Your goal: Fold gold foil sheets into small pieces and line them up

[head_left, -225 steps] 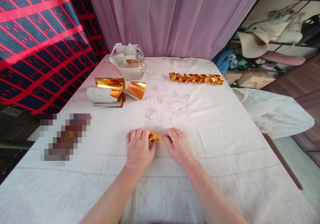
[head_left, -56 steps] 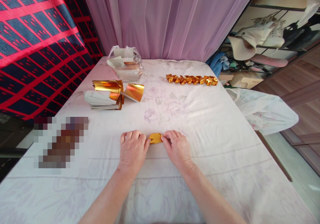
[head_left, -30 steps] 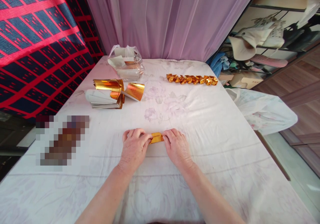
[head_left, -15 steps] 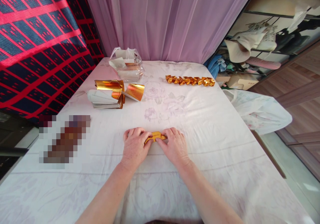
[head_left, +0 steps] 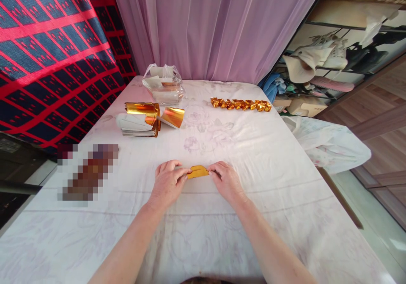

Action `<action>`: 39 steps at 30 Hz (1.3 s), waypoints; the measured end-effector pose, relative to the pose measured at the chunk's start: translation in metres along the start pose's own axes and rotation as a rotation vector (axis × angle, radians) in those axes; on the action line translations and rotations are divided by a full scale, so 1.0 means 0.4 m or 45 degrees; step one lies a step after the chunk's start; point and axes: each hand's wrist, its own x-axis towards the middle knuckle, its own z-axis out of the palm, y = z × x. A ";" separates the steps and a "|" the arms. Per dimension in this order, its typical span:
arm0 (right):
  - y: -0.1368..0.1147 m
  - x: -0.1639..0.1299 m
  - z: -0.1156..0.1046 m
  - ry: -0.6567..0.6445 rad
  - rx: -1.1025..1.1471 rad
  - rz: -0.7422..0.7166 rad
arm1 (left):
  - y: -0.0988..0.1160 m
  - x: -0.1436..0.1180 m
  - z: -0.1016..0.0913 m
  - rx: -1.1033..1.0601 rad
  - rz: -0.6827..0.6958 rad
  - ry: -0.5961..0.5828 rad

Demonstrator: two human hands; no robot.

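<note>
A small folded piece of gold paper (head_left: 198,172) lies between my two hands on the cloth-covered table (head_left: 203,237). My left hand (head_left: 168,183) pinches its left end between thumb and forefinger. At the right end, the fingertips of my right hand (head_left: 227,180) close on its corner. The paper has a flat bottom edge, slanted upper corners and a crease along its middle. Farther back on the left lies a stack of gold foil paper sheets (head_left: 142,108), with one loose sheet (head_left: 174,117) at its right side.
At the back stands a clear plastic bag (head_left: 163,85) of paper. A row of folded gold foil pieces (head_left: 241,104) lies back right. A blurred patch (head_left: 91,174) covers something at left. A white bag (head_left: 330,144) hangs by the right edge, near a shoe shelf (head_left: 333,51).
My thumbs have drawn apart from the paper's middle to its ends, so more of the gold paper shows. The view has shifted slightly.
</note>
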 end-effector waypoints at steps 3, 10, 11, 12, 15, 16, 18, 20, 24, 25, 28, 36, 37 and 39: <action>0.006 0.002 0.000 -0.007 0.007 -0.033 | -0.019 -0.001 0.000 -0.007 0.030 -0.009; 0.003 0.006 0.008 0.019 -0.049 -0.091 | 0.007 0.014 -0.014 0.032 -0.049 -0.038; 0.002 0.005 0.009 0.027 -0.068 -0.094 | 0.019 0.016 -0.016 0.043 -0.064 -0.032; 0.002 0.005 0.011 0.034 -0.085 -0.097 | 0.030 0.017 -0.016 0.059 -0.079 -0.019; 0.000 0.004 0.012 0.046 -0.106 -0.118 | 0.055 0.018 -0.012 0.108 -0.107 0.012; 0.000 0.003 0.012 0.049 -0.104 -0.127 | 0.059 0.018 -0.010 0.115 -0.116 0.021; 0.001 0.000 0.011 0.060 -0.093 -0.141 | 0.060 0.018 -0.007 0.119 -0.136 0.028; 0.002 -0.003 0.011 0.077 -0.081 -0.147 | 0.057 0.017 -0.005 0.120 -0.147 0.022; 0.005 -0.010 0.012 0.108 -0.040 -0.152 | 0.051 0.017 -0.006 0.111 -0.141 0.020; 0.005 -0.011 0.012 0.117 -0.026 -0.154 | 0.051 0.017 -0.007 0.106 -0.138 0.022; 0.005 -0.014 0.013 0.134 0.008 -0.158 | 0.050 0.016 -0.007 0.094 -0.113 0.033; -0.004 -0.017 0.006 0.164 0.057 -0.161 | 0.041 0.005 -0.008 0.041 -0.037 0.081; -0.004 -0.017 0.004 0.182 0.078 -0.157 | 0.042 0.003 -0.008 0.035 -0.037 0.081; -0.002 -0.017 0.003 0.220 0.131 -0.138 | 0.046 -0.001 -0.009 0.023 -0.039 0.078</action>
